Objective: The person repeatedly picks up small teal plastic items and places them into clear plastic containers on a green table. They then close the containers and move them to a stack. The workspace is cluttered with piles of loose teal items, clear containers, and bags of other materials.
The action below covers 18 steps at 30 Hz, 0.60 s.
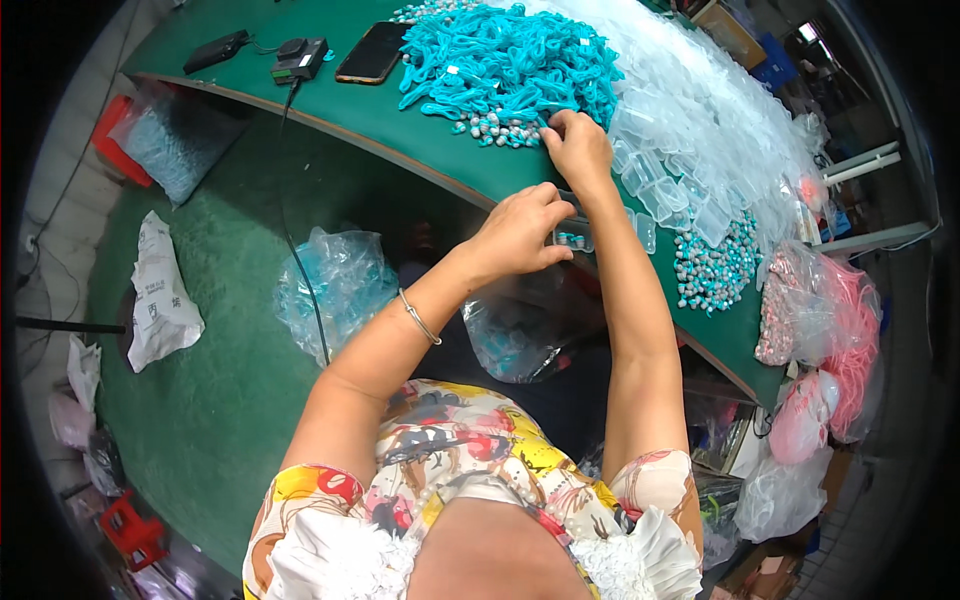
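Observation:
My left hand reaches over the table's front edge. Its thumb and fingers are closed round the end of a small clear plastic box, which has a few turquoise and grey beads inside. Farther off, my right hand is pinched at the right end of a small heap of grey and turquoise beads. Whatever lies between its fingertips is too small to make out. Just behind it rises a big pile of looped turquoise cords.
Clear plastic boxes are heaped across the table's right side, beside another bead pile. A phone and a small black device with a hanging cable lie left. Bags of pink cord hang at right; plastic bags sit below the edge.

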Tool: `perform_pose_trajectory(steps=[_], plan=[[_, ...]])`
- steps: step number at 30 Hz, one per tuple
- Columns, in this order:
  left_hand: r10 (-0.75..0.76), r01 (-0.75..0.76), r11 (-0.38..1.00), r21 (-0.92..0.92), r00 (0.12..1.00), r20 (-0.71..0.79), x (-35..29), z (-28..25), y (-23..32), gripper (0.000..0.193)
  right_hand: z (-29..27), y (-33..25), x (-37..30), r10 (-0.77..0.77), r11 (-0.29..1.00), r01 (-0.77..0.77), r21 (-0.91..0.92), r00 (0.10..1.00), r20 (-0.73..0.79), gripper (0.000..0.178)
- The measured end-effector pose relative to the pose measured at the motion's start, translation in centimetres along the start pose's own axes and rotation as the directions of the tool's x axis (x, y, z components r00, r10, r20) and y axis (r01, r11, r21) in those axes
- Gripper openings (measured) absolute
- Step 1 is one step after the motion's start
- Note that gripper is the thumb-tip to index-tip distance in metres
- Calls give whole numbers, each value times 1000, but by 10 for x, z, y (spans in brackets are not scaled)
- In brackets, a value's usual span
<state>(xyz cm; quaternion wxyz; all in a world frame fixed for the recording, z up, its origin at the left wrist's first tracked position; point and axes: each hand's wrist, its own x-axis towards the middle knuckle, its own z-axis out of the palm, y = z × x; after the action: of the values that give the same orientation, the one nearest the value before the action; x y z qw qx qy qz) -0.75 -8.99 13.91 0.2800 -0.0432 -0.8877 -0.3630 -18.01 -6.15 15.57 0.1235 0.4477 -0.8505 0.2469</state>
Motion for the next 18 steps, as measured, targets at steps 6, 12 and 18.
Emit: perform_pose_trajectory(steps=[6,12,18], plan=[[-15,15,1000,5,1000,-17,-1,1,0,46,-5,1,-3,36,998,-37,52,999,8,19],[-46,46,999,-12,998,32,1,-1,-1,47,-7,0,3,87,996,-87,0,996,37,17],[-22,21,1000,-11,1000,-22,-2,1,-3,48,-48,18,-28,38,960,-50,275,998,49,17]])
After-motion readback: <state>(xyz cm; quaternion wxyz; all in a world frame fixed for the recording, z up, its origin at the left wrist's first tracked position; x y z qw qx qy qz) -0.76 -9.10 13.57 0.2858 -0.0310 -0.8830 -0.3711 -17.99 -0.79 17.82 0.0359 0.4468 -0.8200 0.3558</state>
